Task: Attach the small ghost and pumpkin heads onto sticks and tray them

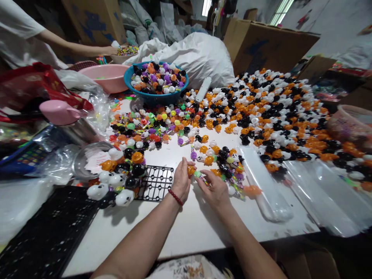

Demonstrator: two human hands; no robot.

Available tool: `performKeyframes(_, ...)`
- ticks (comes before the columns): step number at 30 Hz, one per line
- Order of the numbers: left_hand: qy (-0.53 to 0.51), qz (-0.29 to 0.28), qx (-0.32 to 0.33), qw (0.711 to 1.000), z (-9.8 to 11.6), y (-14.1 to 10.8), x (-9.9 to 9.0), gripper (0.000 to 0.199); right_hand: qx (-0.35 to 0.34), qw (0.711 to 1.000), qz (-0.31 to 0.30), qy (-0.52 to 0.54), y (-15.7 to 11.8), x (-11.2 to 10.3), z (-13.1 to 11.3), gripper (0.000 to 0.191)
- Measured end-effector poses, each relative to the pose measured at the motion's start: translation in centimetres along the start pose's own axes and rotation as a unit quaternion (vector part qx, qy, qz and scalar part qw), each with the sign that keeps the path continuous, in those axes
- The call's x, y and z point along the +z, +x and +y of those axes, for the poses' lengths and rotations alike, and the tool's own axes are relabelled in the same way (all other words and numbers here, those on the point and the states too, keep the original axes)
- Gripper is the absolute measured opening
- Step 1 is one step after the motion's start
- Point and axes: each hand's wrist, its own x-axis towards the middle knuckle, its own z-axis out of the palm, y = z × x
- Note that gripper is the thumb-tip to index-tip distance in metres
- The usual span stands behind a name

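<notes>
My left hand (181, 180), with a red bead bracelet (175, 197) at the wrist, grips a glossy orange pumpkin-like plastic piece (191, 170) between thumb and fingers. Pinched in my right hand (214, 189) is a slim tube with a pale green top (197, 174); the two pieces meet or nearly meet. Beyond the hands lie small orange and white figures (208, 160) and a purple-topped tube (193, 155). A pile of similar tubes (232, 170) is right of my right hand. Left of my left hand, a black grid rack (157, 182) carries ghost, pumpkin and black figures (116, 180).
A large heap of orange, white and black figures (273, 104) covers the back right. Clear plastic bags (264, 186) lie at right. A blue basin (128, 83), a pink basin (110, 75) and a pink-lidded flask (61, 112) stand at left. Another person's arm (72, 47) reaches in back left.
</notes>
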Motion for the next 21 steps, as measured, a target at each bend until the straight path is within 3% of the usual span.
performKeyframes(8, 0.02, 0.005, 0.014, 1.0, 0.0, -0.2, 0.0, 0.055, 0.015, 1.0, -0.02, 0.003, -0.2, 0.8, -0.5, 0.026)
performKeyframes(12, 0.118, -0.015, 0.044, 0.992, 0.0, -0.3, -0.3, 0.054, 0.046, 0.997, -0.035, 0.055, 0.0, 0.7, -0.9, 0.022)
performKeyframes(16, 0.259, 0.004, 0.1, 0.961, 0.7, -0.6, -0.4, 0.056, 0.06, 0.989, -0.064, 0.115, 0.3, 0.1, -1.4, 0.019)
performKeyframes(21, 0.308, 0.007, 0.131, 0.942, 1.4, -0.9, -0.2, 0.054, 0.071, 0.979, -0.102, 0.161, 0.6, -0.9, -1.8, 0.02)
